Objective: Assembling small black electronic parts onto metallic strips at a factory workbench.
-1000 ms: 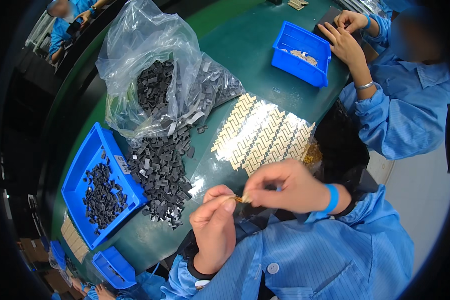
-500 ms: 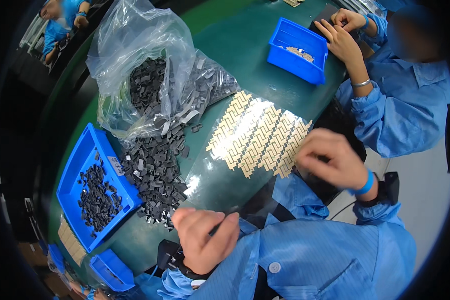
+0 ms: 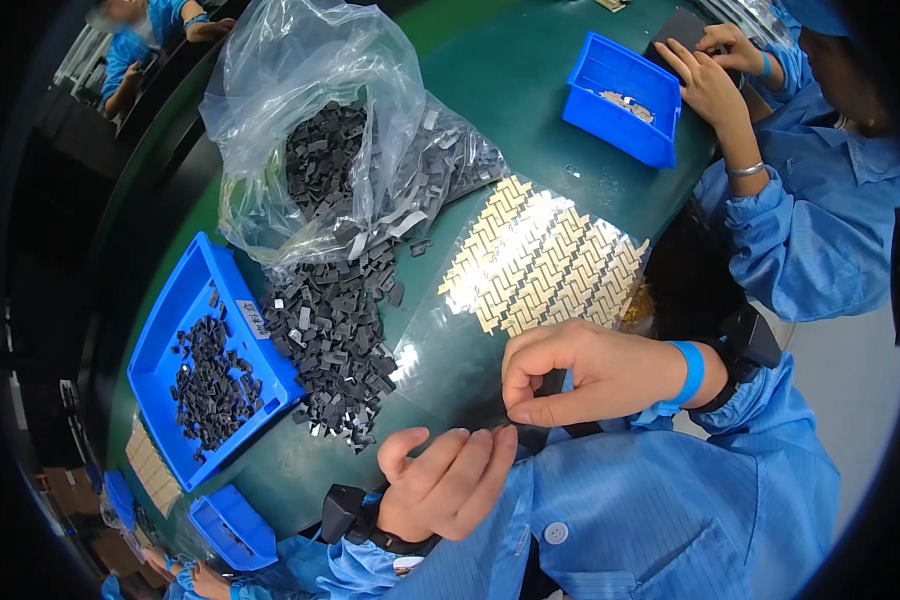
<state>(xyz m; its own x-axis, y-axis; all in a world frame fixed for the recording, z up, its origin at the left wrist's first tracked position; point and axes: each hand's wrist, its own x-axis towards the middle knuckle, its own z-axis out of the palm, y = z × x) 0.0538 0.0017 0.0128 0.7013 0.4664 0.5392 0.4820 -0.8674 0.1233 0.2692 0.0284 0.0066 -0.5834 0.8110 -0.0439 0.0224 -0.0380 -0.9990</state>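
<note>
At lower centre, the left hand (image 3: 450, 485) and right hand (image 3: 600, 375) curl with fingertips close together, any held piece impossible to tell, while the cream-patterned sheet (image 3: 545, 262), bands slanting upper right to lower left, lies just above the nearer right hand.

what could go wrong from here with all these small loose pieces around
The loose pile of small dark grey pieces lies right beside the blue plastic tray of similar dark bits, so a knock might mix them. More could spill from the crumpled clear plastic bag above the pile. The bare right hand is close to the flat sheet of beige zigzag pieces, so a careless move might shift it.
</note>
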